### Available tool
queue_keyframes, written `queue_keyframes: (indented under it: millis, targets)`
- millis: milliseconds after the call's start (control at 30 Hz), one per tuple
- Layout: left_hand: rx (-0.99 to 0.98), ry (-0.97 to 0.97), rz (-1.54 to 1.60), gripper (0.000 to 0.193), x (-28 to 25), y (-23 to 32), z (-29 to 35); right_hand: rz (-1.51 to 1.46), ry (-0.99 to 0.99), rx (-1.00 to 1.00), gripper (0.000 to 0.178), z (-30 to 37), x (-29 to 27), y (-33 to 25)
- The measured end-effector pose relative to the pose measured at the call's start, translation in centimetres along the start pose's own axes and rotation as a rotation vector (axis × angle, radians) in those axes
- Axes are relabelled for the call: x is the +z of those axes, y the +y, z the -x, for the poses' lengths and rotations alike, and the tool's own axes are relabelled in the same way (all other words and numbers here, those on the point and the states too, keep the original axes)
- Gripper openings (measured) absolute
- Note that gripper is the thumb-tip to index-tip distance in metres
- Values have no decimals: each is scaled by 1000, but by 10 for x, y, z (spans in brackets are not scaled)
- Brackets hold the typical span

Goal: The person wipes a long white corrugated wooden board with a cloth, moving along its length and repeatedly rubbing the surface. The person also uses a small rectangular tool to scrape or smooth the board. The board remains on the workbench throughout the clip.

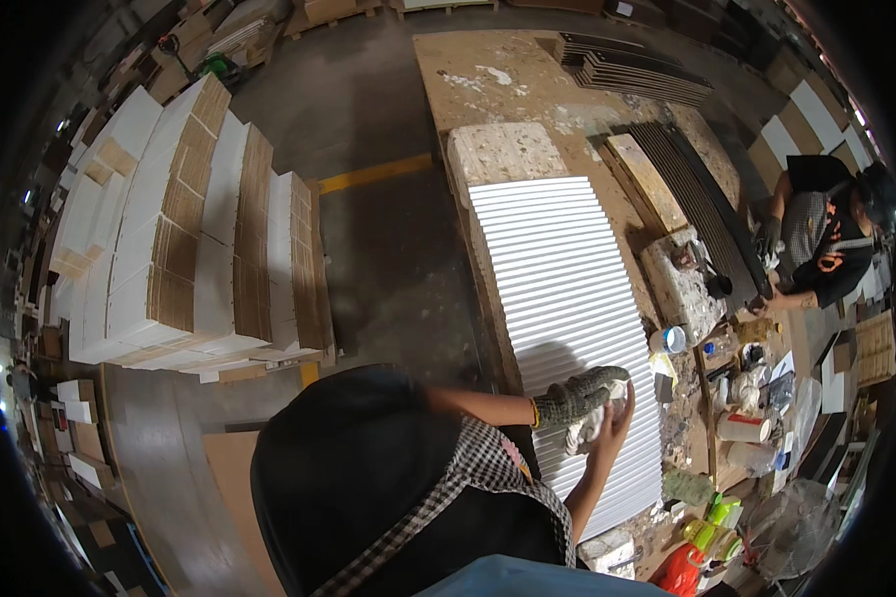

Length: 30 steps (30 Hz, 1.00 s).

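My left hand point(572, 396) wears a grey knitted glove and is closed round a crumpled white cloth point(585, 430). My bare right hand point(618, 418) presses against the same cloth from the right, its fingers curled. Whether something lies inside the cloth is hidden. Both hands are over the lower part of a long row of white strips point(558, 269), laid side by side like ridges. Under the strips' far end, a pale, stained block point(506, 151) shows on the brown worktable point(458, 75).
Across the table a co-worker point(816, 234) handles dark strips point(682, 189). A white tub point(670, 340), bottles and a red bag point(679, 570) crowd the right side. Dark strips point(637, 70) lie at the far end. Stacked white-faced boards point(189, 219) stand left across the aisle.
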<state>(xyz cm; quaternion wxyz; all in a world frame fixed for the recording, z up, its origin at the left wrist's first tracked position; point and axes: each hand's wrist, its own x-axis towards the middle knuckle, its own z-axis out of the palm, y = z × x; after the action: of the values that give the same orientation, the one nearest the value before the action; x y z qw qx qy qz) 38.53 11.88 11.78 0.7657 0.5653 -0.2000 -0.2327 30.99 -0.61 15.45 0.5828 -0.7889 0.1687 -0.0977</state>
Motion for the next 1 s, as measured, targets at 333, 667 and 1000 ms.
queue_keyframes:
  millis: [333, 667, 1000]
  targets:
    - [136, -318, -208, 37, 34, 11, -7, 69, 1, 322, 32, 40, -187, -14]
    - [63, -358, -443, 62, 29, 5, 2, 904, 297, -180, 36, 74, -55, 50]
    - [546, -597, -1133, 60, 77, -8, -3, 952, 544, 170, 42, 133, -89, 46]
